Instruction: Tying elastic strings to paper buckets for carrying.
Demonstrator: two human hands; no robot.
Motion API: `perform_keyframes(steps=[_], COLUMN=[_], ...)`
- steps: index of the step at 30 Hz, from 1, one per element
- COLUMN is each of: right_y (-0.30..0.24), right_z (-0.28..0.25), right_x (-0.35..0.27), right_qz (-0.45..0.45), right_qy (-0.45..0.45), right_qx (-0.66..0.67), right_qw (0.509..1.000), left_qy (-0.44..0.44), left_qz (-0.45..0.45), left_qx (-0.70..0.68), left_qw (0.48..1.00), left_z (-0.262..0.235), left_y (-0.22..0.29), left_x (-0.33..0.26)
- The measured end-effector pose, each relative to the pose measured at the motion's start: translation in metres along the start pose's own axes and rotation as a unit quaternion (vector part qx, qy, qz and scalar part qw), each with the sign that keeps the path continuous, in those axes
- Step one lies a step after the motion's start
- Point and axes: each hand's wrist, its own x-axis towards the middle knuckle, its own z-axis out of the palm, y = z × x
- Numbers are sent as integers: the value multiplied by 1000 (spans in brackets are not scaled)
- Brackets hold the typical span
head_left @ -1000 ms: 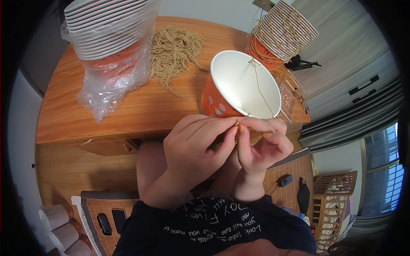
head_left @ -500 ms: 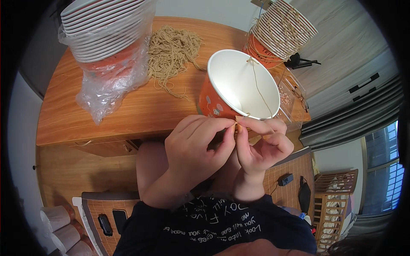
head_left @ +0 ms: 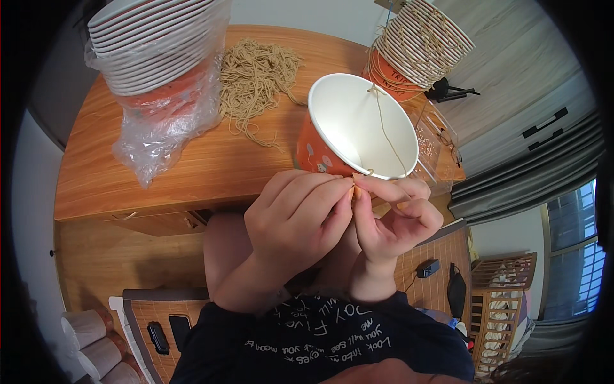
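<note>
Paper bucket (head_left: pixel 312 144), curved twine (head_left: pixel 384 123) (thin, tan), left hand (head_left: pixel 297 212) and right hand (head_left: pixel 393 221) pinching it

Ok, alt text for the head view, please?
Left hand and right hand pinch something too small to identify, by the near rim of an orange paper bucket with cord strung across its mouth. On the wooden table, a tan cord heap and plastic-wrapped bucket stack are to its left; a cord-draped stack stands behind, right.

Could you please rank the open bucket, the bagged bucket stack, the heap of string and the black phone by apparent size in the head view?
1. Bagged bucket stack, cut by the top edge
2. Open bucket
3. Heap of string
4. Black phone
</note>
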Motion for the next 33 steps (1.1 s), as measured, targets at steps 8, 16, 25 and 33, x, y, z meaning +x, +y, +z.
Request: perform_keyframes(steps=[8, 16, 25, 33], right_y=[0, -2, -3, -10], right_z=[-1, -3, -4, -1], right_x=[1, -1, 0, -2], right_qz=[0, 23, 34, 69], right_qy=[-1, -21, -29, 16], right_qx=[18, 48, 69, 94], right_qw=[1000, 998, 997, 993], left_qy=[-35, -113, -112, -107], left_qz=[-67, -279, -246, -242], left_qx=[-52, -281, -259, -244], left_qw=[996, 911, 927, 933], left_z=[1, -6, -4, -1], left_y=[2, 2, 2, 5], left_x=[-2, -5, -2, -2])
